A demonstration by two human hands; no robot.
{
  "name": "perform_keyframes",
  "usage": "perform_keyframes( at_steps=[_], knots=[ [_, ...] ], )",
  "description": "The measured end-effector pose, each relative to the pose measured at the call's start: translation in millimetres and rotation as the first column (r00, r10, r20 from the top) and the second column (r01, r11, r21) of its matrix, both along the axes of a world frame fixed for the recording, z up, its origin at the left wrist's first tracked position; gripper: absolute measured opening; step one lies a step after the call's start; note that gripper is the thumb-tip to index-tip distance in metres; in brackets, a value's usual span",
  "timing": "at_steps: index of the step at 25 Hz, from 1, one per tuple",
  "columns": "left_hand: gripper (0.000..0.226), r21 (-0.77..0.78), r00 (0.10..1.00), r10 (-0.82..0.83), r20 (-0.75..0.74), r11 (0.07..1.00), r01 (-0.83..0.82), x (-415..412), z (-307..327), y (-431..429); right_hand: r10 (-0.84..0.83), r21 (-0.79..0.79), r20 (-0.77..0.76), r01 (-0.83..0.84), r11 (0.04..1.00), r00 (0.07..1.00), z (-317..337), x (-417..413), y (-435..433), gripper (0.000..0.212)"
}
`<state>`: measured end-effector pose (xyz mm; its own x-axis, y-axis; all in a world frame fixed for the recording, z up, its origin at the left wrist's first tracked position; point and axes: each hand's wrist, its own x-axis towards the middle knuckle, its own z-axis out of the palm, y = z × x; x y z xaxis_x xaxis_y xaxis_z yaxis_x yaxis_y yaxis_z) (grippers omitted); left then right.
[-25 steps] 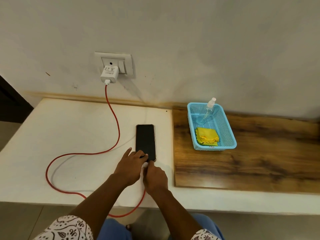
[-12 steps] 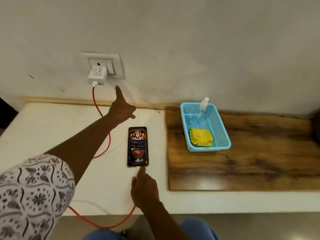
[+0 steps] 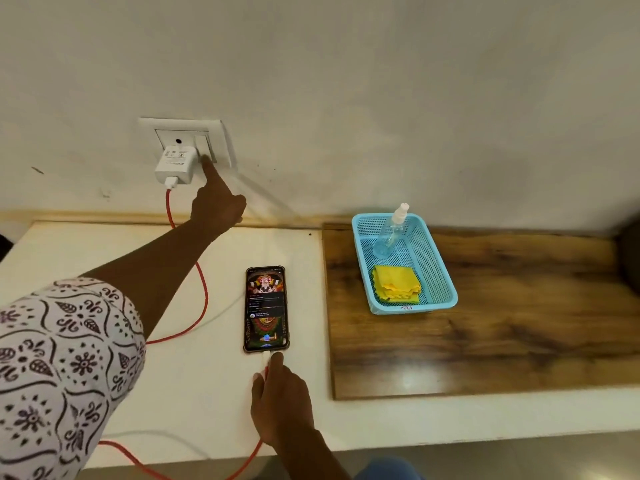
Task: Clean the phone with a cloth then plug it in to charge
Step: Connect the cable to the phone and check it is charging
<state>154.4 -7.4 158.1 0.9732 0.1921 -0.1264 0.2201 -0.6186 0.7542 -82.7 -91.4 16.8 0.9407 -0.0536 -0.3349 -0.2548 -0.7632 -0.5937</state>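
The phone (image 3: pixel 266 308) lies face up on the white counter (image 3: pixel 86 247) with its screen lit. A red cable (image 3: pixel 204 296) runs from the white charger (image 3: pixel 175 164) in the wall socket plate (image 3: pixel 216 128) around to the phone's near edge. My left hand (image 3: pixel 216 202) reaches up to the wall, its index fingertip on the switch beside the charger and the other fingers curled. My right hand (image 3: pixel 280 400) rests just below the phone, thumb and index finger pinching the cable's plug at the phone's port. The folded yellow cloth (image 3: pixel 396 284) lies in the blue basket (image 3: pixel 446 289).
A clear spray bottle (image 3: pixel 391 230) leans in the far end of the basket. The basket stands on a dark wooden board (image 3: pixel 502 323) covering the counter's right part. The cable loops over the counter's left half and hangs off the front edge.
My left hand left the phone's near end and rose to the wall switch. The phone's screen went from dark to lit. My right hand stayed at the plug.
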Motion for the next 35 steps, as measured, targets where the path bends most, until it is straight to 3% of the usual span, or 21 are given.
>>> perform_keyframes(
  at_steps=[7, 11, 15, 28, 35],
  knots=[
    [0.1, -0.052, 0.995, -0.089, -0.043, 0.995, 0.086, 5, 3, -1, 0.001, 0.013, -0.009, -0.001, 1.0, 1.0, 1, 0, 0, 0.046],
    [0.107, -0.353, 0.99, -0.127, -0.064, 0.93, 0.097, 3, 3, 2, 0.005, 0.016, -0.016, -0.005, 1.0, 1.0, 1, 0, -1, 0.048],
    [0.104, -0.473, 0.989, -0.124, -0.084, 0.879, 0.07, 0, 2, 0, 0.015, 0.013, -0.006, -0.015, 1.0, 1.0, 1, -1, -1, 0.047],
    [0.101, -0.65, 0.964, -0.258, -0.071, 0.744, 0.151, -1, 1, 12, 0.02, 0.001, -0.009, -0.02, 1.0, 1.0, -1, -1, -1, 0.049],
    [0.093, -0.593, 0.95, -0.288, -0.122, 0.789, 0.163, 3, 3, 18, 0.003, 0.0, -0.011, -0.003, 1.0, 1.0, -5, -2, 0, 0.052]
  ],
)
